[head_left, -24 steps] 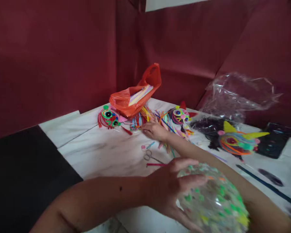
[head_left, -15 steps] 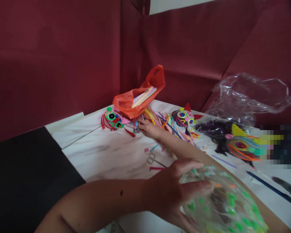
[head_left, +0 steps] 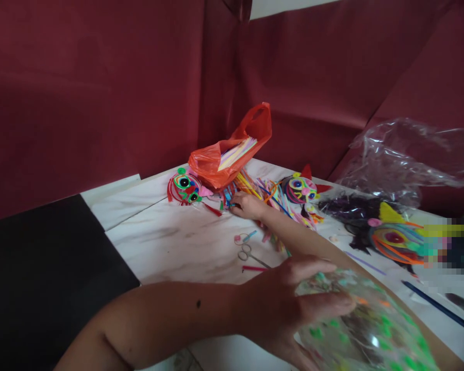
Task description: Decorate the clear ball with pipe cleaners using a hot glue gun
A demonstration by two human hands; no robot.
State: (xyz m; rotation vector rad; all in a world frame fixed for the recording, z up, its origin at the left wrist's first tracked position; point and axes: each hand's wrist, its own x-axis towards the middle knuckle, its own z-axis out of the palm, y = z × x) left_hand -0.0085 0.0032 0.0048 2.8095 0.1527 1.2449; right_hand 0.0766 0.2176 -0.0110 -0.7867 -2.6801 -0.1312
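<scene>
My left hand (head_left: 294, 304) comes in from the lower left, its fingers spread around a clear, crinkled plastic piece with green spots (head_left: 386, 324). Brown and orange show through or on that plastic. Beyond it, my right hand (head_left: 249, 205) reaches far across the table with its fingers curled down at a small heap of blue and clear packets (head_left: 227, 196). What those fingertips hold is too small to make out. Just left of that hand lies a round red face (head_left: 184, 188) with big black eyes. Behind it are bundled coloured pipe cleaners (head_left: 261, 186).
An orange plastic bag (head_left: 212, 165) of pale sticks stands at the back. Scissors (head_left: 246, 253) lie on the marbled table (head_left: 150, 242). To the right are two more decorated faces (head_left: 299, 189), a clear plastic sheet (head_left: 394, 159) and a dark blue stick (head_left: 436, 306).
My view has turned slightly left, so everything sits farther right. My right hand's fingers have curled in more at the small packets. My left hand keeps its hold on the spotted plastic.
</scene>
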